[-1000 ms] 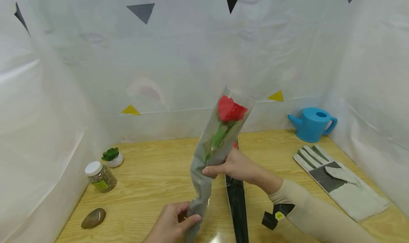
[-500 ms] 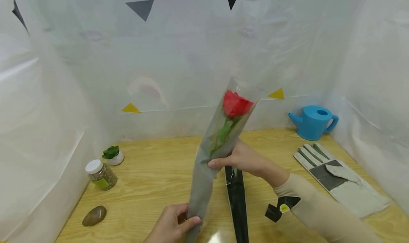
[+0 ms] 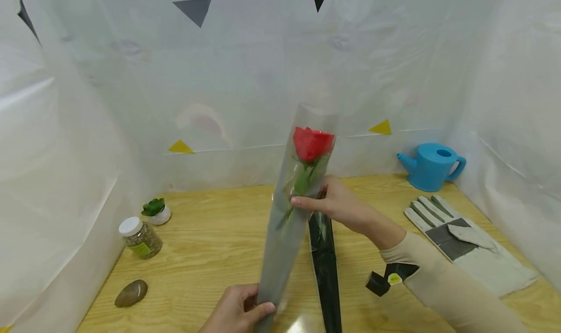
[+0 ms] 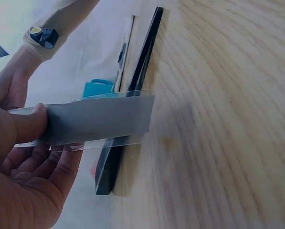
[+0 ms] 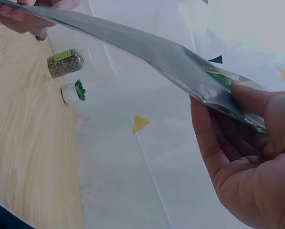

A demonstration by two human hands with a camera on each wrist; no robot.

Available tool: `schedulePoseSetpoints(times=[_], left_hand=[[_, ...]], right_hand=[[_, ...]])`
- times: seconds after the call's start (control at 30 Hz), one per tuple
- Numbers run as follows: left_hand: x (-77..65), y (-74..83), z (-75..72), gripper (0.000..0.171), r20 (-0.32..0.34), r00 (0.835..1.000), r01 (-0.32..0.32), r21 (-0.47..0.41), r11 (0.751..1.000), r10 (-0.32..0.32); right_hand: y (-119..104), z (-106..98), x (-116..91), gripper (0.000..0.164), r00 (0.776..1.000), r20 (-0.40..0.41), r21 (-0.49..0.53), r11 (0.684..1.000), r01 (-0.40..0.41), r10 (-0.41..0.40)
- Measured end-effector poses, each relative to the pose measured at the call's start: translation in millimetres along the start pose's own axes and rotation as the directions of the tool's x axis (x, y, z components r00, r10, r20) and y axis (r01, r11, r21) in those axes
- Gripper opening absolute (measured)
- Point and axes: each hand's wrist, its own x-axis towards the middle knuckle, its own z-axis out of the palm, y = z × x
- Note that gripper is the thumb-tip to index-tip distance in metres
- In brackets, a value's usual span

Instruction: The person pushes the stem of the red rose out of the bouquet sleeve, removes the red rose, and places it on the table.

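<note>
A red rose with a green stem stands inside a long grey sleeve with a clear top, tilted over the table. Low on the sleeve my left hand pinches it between thumb and fingers. My right hand grips it higher up, beside the stem, thumb in front and fingers behind. In the left wrist view the grey sleeve's lower end sticks out past the left thumb. Behind the sleeve a long black wrapped package lies on the table, its far end hidden by the right hand.
Along the left are a small potted succulent, a white-lidded jar and a smooth stone. A blue watering can stands at the back right, with a pair of work gloves nearer. White sheeting encloses the wooden table.
My right hand has slid up along the sleeve, away from the left hand. The wrinkled sleeve has become straighter and more upright. My left hand stays nearly in place.
</note>
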Motion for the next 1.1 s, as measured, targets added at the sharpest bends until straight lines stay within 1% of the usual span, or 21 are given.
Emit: schedulePoseSetpoints(times=[0.13, 0.2, 0.37, 0.43, 0.6, 0.67, 0.83, 0.9, 1.1], left_hand=[[0.4, 2.4, 0.3, 0.024, -0.001, 1.0, -0.004, 0.003, 1.0, 0.004], [0.2, 2.8, 0.2, 0.023, -0.003, 1.0, -0.011, 0.004, 1.0, 0.011], [-0.4, 3.2, -1.9, 0.024, -0.016, 1.0, 0.001, -0.01, 1.0, -0.001], [0.2, 4.3, -2.1, 0.023, -0.009, 1.0, -0.002, -0.021, 1.0, 0.002], [1.3, 5.3, -1.4, 0.018, -0.001, 1.0, -0.015, -0.032, 0.999, 0.015], [1.1, 5.0, -1.0, 0.015, -0.006, 1.0, -0.014, -0.029, 0.999, 0.013], [2.1, 5.7, 0.4, 0.011, -0.01, 0.999, -0.039, -0.012, 0.999, 0.039], [2.4, 6.0, 1.0, 0.011, -0.013, 0.999, -0.048, -0.009, 0.999, 0.047], [3.7, 6.6, 2.1, 0.01, -0.018, 0.999, -0.044, 0.001, 0.999, 0.044]], right_hand=[[-1.0, 1.3, 1.3, 0.027, 1.0, -0.019, -0.026, 1.0, 0.009, -0.009], [-0.3, 1.8, 1.4, 0.024, 1.0, -0.021, -0.017, 1.0, 0.019, -0.019], [-1.2, 3.2, 1.1, 0.033, 0.998, -0.01, 0.042, 0.997, 0.069, -0.069], [-2.3, 3.8, 1.0, 0.034, 0.997, -0.01, 0.035, 0.996, 0.078, -0.078], [-4.2, 6.0, 0.5, 0.023, 0.999, -0.017, -0.032, 0.998, 0.047, -0.048], [-4.2, 7.2, -0.3, 0.025, 0.999, -0.018, -0.046, 0.999, 0.027, -0.027], [-3.4, 10.5, -1.3, 0.029, 1.0, -0.015, -0.074, 0.997, -0.001, 0.0], [-2.2, 12.3, -1.2, 0.029, 1.0, -0.01, -0.072, 0.997, -0.002, 0.001], [3.0, 16.8, -1.0, 0.027, 1.0, 0.026, -0.049, 0.999, -0.002, 0.003]])
